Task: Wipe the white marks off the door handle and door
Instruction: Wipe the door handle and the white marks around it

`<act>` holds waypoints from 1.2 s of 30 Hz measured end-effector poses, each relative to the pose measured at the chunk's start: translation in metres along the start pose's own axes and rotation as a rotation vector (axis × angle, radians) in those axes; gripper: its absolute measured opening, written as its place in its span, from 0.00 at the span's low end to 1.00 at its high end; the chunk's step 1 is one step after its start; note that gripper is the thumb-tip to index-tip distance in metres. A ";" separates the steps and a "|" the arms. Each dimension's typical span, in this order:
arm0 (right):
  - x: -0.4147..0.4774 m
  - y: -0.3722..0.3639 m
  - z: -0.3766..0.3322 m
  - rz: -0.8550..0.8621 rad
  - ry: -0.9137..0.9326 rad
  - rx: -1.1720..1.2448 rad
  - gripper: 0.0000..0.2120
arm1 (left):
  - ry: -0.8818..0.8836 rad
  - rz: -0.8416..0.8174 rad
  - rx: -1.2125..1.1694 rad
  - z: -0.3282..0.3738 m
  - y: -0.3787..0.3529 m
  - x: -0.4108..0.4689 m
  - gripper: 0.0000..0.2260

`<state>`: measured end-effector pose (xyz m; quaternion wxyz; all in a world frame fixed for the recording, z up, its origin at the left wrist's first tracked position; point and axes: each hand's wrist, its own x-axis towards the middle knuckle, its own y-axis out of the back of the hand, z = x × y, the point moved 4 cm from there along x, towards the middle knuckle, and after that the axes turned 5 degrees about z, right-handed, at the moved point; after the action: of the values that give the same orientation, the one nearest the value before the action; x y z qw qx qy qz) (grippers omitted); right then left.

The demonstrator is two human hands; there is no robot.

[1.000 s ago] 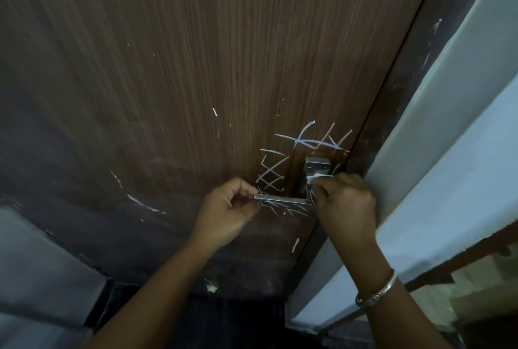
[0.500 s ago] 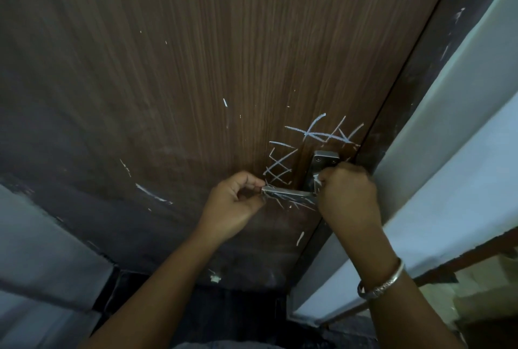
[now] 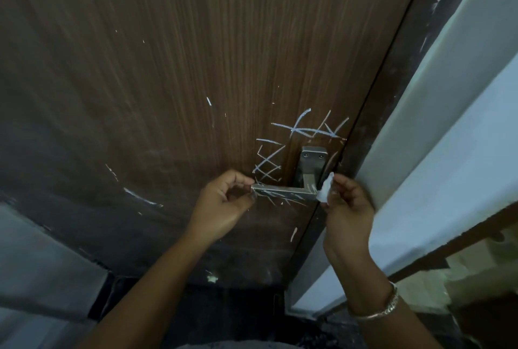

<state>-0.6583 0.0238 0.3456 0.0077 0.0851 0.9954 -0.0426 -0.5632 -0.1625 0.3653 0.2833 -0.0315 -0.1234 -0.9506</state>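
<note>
A brown wood-grain door (image 3: 196, 68) fills the view. White crossed scribbles (image 3: 314, 128) sit above the metal lever handle (image 3: 283, 191), more scribbles (image 3: 267, 165) lie to its left, and faint white streaks run along the lever itself. My left hand (image 3: 224, 205) pinches the free left end of the lever. My right hand (image 3: 346, 205) holds a small wad of white tissue (image 3: 325, 190) against the lever's right corner, just below the square mounting plate (image 3: 312, 156).
Stray white strokes mark the door at the lower left (image 3: 140, 197) and below the handle (image 3: 293, 233). The dark door frame (image 3: 392, 82) and a pale wall (image 3: 448, 124) stand right of the handle. A dark floor (image 3: 224, 309) lies below.
My right hand has slid off the mounting plate to the lever's right corner, so the plate and the tissue now show. My left hand keeps its grip on the lever's end.
</note>
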 end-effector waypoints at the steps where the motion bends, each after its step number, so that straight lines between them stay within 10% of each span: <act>1: 0.000 -0.001 0.006 0.005 -0.060 0.053 0.13 | 0.001 -0.003 0.009 0.001 -0.001 0.000 0.11; 36: -0.009 0.012 0.010 -0.201 0.104 -0.195 0.15 | 0.028 0.056 0.035 0.002 -0.003 0.002 0.14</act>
<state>-0.6478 0.0331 0.3346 -0.0399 -0.0141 0.9974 0.0582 -0.5664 -0.1606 0.3668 0.3118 -0.0167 -0.1350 -0.9404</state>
